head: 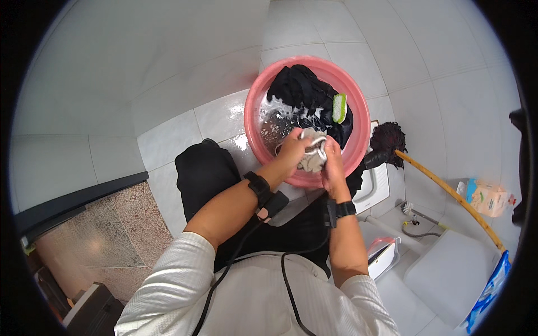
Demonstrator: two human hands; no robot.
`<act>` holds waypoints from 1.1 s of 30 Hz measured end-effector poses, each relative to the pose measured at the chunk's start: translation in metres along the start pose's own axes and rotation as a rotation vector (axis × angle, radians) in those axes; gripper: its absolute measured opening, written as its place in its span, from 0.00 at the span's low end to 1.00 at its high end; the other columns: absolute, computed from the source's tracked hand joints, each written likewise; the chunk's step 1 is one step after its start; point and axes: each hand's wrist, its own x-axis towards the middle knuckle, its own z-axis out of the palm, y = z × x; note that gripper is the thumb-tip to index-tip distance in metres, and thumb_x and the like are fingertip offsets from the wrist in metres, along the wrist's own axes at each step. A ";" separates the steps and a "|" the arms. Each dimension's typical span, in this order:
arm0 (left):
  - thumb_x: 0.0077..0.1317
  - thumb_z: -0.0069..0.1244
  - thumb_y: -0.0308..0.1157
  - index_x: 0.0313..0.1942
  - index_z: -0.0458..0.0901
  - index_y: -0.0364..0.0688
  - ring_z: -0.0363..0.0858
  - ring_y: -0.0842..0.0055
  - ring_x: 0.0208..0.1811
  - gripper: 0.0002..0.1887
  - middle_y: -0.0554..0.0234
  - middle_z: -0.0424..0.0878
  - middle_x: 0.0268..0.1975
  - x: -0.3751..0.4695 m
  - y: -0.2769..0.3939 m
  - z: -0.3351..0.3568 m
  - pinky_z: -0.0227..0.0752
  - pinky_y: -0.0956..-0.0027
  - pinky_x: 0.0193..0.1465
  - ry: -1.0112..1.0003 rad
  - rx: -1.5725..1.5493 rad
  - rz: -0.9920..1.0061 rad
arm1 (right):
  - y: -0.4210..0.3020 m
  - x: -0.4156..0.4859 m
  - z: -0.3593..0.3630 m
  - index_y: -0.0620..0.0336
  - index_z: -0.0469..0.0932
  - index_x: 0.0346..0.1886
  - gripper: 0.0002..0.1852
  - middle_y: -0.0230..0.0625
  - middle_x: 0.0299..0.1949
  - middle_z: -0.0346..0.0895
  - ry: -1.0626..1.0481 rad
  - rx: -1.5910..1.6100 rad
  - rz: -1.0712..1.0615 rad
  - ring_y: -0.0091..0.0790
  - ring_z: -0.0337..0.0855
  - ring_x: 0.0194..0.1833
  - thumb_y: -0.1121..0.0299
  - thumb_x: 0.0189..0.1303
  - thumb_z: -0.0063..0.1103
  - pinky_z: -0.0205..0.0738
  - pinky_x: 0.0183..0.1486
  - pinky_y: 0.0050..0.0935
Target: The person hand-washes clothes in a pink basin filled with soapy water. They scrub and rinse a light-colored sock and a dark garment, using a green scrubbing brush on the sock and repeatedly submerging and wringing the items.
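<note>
A round pink plastic basin [363, 122] stands on the tiled floor before me, holding sudsy water and wet black clothing [300, 86]. My left hand [293, 149] grips the left side of a bunched beige-grey cloth [312, 163] with white cord or trim, over the basin's near part. My right hand [333, 161] holds the same cloth from the right, close to the near rim. A green scrubbing brush [339, 108] lies bristles up on the black clothing at the basin's right. The parts of the fingers behind the cloth are hidden.
Right of the basin are a white squat toilet [374, 189] and a dark mop head [387, 140] with a long wooden handle [452, 192]. A toilet brush [407, 207], a hose and a white lidded bin [452, 273] are at lower right. A tiled partition [189, 54] rises at left.
</note>
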 end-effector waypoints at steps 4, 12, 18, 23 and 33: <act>0.68 0.49 0.31 0.53 0.78 0.41 0.84 0.71 0.45 0.14 0.61 0.83 0.48 -0.001 0.011 0.001 0.79 0.66 0.48 0.022 0.086 -0.049 | -0.019 -0.018 0.007 0.62 0.81 0.40 0.05 0.30 0.37 0.81 0.014 0.017 -0.003 0.23 0.78 0.39 0.71 0.66 0.61 0.73 0.42 0.24; 0.74 0.49 0.45 0.36 0.80 0.46 0.83 0.77 0.32 0.13 0.67 0.83 0.33 0.015 0.004 -0.014 0.79 0.67 0.37 -0.206 -0.314 -0.275 | -0.025 -0.013 0.054 0.63 0.75 0.23 0.14 0.36 0.26 0.77 -0.170 -0.744 -1.110 0.25 0.76 0.32 0.68 0.63 0.66 0.68 0.33 0.32; 0.73 0.43 0.32 0.38 0.81 0.41 0.83 0.76 0.35 0.09 0.64 0.83 0.35 0.022 -0.004 -0.013 0.76 0.68 0.37 0.071 0.031 -0.090 | -0.020 -0.002 0.048 0.64 0.75 0.24 0.15 0.43 0.24 0.74 0.103 -0.557 -0.445 0.43 0.76 0.27 0.66 0.66 0.65 0.69 0.32 0.38; 0.73 0.45 0.32 0.41 0.80 0.38 0.80 0.80 0.36 0.09 0.64 0.82 0.36 0.019 0.009 -0.007 0.74 0.71 0.39 0.055 -0.002 -0.079 | 0.003 -0.012 0.041 0.62 0.75 0.26 0.14 0.43 0.26 0.75 -0.031 -0.643 -0.734 0.44 0.76 0.28 0.65 0.63 0.67 0.70 0.35 0.38; 0.76 0.47 0.39 0.53 0.79 0.41 0.84 0.80 0.43 0.14 0.66 0.83 0.46 -0.015 0.034 0.019 0.80 0.72 0.47 -0.179 -0.033 -0.079 | -0.035 -0.005 -0.018 0.59 0.79 0.48 0.12 0.28 0.41 0.80 -0.057 0.235 0.200 0.25 0.81 0.39 0.60 0.73 0.58 0.77 0.47 0.25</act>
